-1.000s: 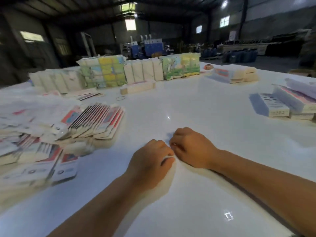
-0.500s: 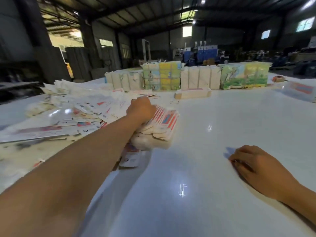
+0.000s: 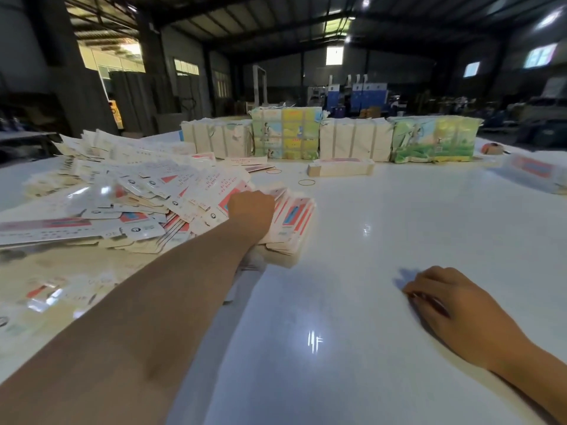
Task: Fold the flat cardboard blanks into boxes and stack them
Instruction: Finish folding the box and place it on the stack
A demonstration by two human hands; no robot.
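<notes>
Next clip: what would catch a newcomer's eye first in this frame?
The big loose heap of flat cardboard blanks sprawls over the left of the white table. The left hand reaches onto the fanned red-and-white blanks at the heap's right edge; the right hand rests on bare table at lower right. At the far edge stands a row of wrapped bundles, some with colourful prints.

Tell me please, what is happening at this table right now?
A person is reaching with the left hand onto a fanned stack of flat cardboard blanks at the edge of a big loose pile. The right hand rests on the white table, fingers loosely curled, holding nothing. No blank is being folded yet.
</notes>
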